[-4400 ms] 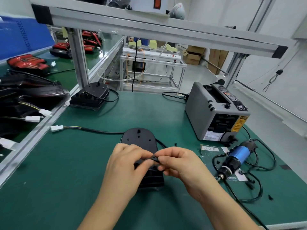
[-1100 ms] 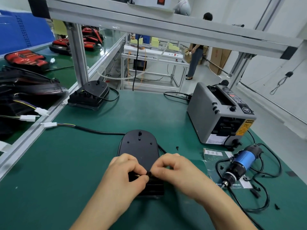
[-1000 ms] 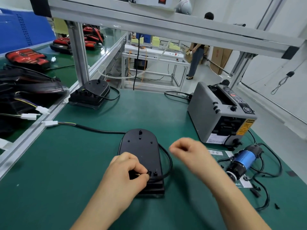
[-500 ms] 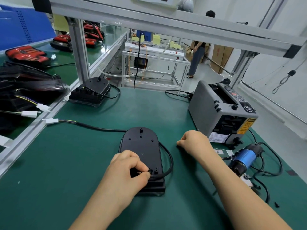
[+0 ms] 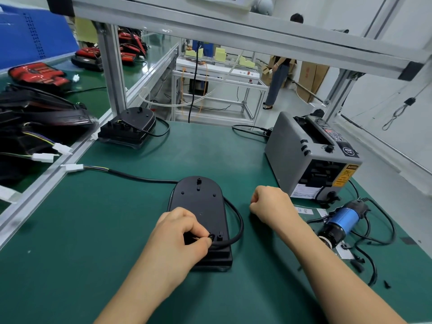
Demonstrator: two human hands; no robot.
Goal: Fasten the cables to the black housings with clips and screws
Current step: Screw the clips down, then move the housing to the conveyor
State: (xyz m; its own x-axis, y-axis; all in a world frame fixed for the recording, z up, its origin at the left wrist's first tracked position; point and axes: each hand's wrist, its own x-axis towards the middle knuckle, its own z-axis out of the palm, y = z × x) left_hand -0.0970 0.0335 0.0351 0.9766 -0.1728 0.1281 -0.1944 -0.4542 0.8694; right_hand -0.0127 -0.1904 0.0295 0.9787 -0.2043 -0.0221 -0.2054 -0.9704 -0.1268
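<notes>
Bare green mat (image 5: 98, 230) left of housing (image 5: 198, 206); grey dispenser (image 5: 308, 160), screwdriver (image 5: 339, 223) crowding right

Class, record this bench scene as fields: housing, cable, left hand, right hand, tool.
housing: flat on mat
cable: bows out past housing's right edge, runs left to white connector
left hand: pinches clip on cable at housing's near end
right hand: curled, on mat right of housing; contents hidden
tool: blue screwdriver lying on mat, untouched
</notes>
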